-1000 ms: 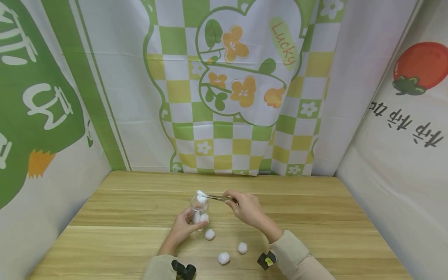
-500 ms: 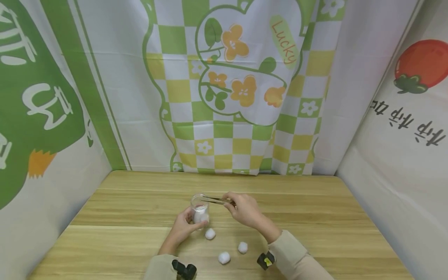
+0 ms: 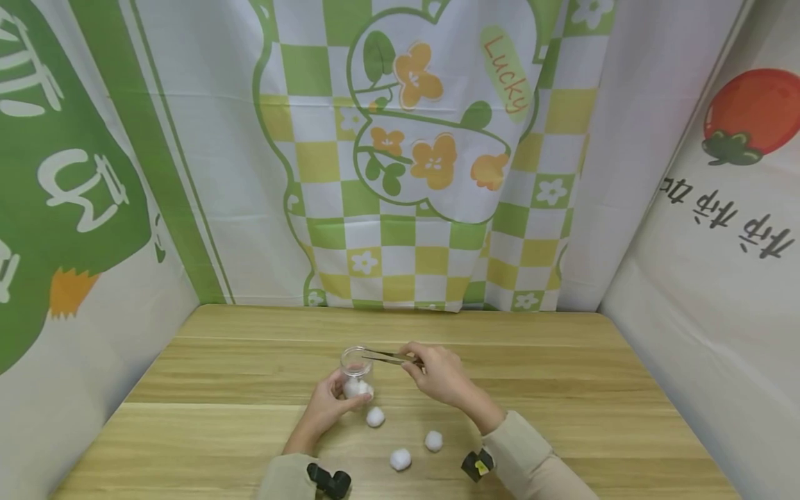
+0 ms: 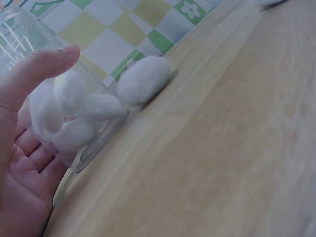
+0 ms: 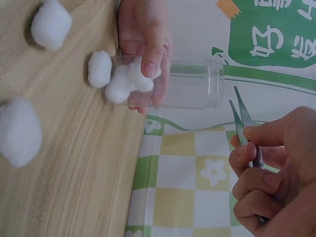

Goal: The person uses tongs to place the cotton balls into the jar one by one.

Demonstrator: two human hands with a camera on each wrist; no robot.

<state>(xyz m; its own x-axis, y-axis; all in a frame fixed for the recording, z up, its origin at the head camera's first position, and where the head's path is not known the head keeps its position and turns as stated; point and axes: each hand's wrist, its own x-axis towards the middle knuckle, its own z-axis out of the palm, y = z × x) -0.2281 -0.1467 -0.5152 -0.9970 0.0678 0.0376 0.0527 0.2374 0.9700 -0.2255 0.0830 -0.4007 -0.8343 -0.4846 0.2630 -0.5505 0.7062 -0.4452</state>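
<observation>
Right hand [image 3: 440, 375] levels tweezers [image 3: 382, 357] toward jar [image 3: 356, 371].

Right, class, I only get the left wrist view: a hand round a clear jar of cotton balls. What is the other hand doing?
Observer: The right hand pinches thin metal tweezers, tips near the clear plastic jar mouth.
Operator: Anything in the tweezers?
Observer: No. The right wrist view shows their tips apart and bare.
Operator: How many loose balls?
Observer: Three white cotton balls lie on the wooden table.
</observation>
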